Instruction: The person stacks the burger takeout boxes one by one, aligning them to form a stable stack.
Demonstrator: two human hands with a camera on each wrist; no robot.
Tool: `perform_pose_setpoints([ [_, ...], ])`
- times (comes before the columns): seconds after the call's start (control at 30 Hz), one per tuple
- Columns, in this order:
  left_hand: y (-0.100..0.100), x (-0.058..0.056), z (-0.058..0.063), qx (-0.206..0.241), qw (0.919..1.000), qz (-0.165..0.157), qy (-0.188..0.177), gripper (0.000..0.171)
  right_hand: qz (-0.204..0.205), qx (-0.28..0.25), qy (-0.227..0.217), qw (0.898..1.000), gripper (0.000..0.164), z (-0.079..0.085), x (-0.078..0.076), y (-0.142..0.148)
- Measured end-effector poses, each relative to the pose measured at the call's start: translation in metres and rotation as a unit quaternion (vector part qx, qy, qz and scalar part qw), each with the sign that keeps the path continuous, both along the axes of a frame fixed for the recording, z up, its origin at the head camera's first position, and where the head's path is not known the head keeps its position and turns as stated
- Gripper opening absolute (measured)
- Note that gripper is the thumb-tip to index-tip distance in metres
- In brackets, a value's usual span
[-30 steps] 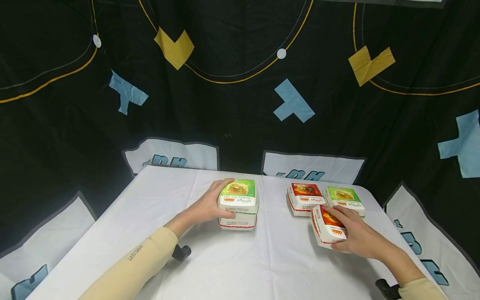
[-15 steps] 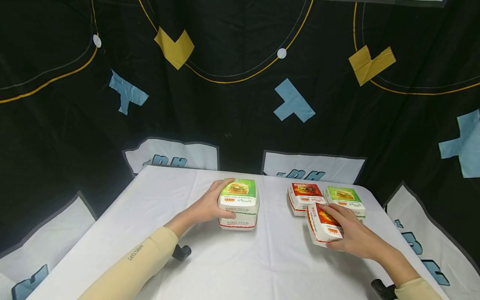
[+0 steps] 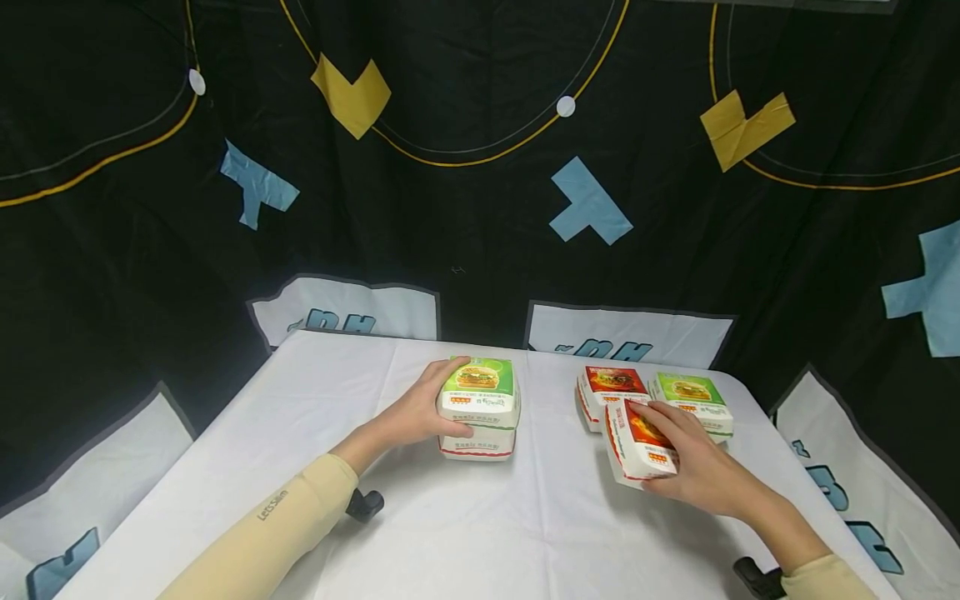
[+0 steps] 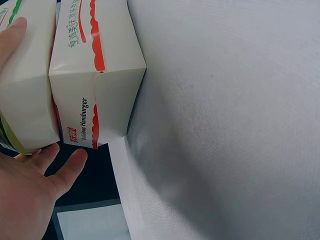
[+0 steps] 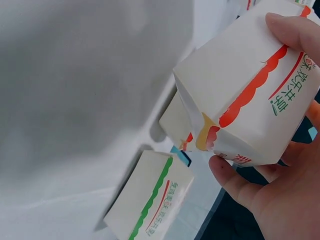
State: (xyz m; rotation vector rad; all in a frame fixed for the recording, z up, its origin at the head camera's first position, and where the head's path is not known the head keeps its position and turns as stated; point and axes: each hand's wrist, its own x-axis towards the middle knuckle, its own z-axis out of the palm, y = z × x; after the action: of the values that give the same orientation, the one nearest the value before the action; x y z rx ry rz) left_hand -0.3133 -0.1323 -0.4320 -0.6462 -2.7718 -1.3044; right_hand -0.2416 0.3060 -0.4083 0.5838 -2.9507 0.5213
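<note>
My left hand (image 3: 420,408) grips a green-topped hamburger box (image 3: 480,396), thumb on its front and fingers round its far side. It sits on a white hamburger box with red scalloped trim (image 3: 477,444), and the two make a stack in the table's middle. At the right, my right hand (image 3: 708,471) holds a red-topped hamburger box (image 3: 637,442), tilted and raised off the cloth. In the right wrist view the thumb presses this box's white side (image 5: 235,75). Behind it stand another red-topped box (image 3: 613,383), partly covered, and a second green-topped box (image 3: 693,392).
A white cloth (image 3: 480,533) covers the table, whose back edge lies just behind the boxes. Black fabric (image 3: 450,233) with yellow and blue shapes hangs beyond it. Dark wrist mounts (image 3: 365,505) show beside both forearms.
My right hand has carried the red-topped box to the left and slightly away from me, so it overlaps the rear red-topped box more. The left hand and its stack have stayed in place.
</note>
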Motion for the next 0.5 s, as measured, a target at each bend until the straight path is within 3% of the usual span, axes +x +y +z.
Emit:
perform_pose_setpoints([
  [0.5, 0.0, -0.001, 0.0, -0.004, 1.0, 0.0, 0.003, 0.114, 0.027, -0.028, 0.013, 0.999, 0.102, -0.001, -0.006, -0.015],
])
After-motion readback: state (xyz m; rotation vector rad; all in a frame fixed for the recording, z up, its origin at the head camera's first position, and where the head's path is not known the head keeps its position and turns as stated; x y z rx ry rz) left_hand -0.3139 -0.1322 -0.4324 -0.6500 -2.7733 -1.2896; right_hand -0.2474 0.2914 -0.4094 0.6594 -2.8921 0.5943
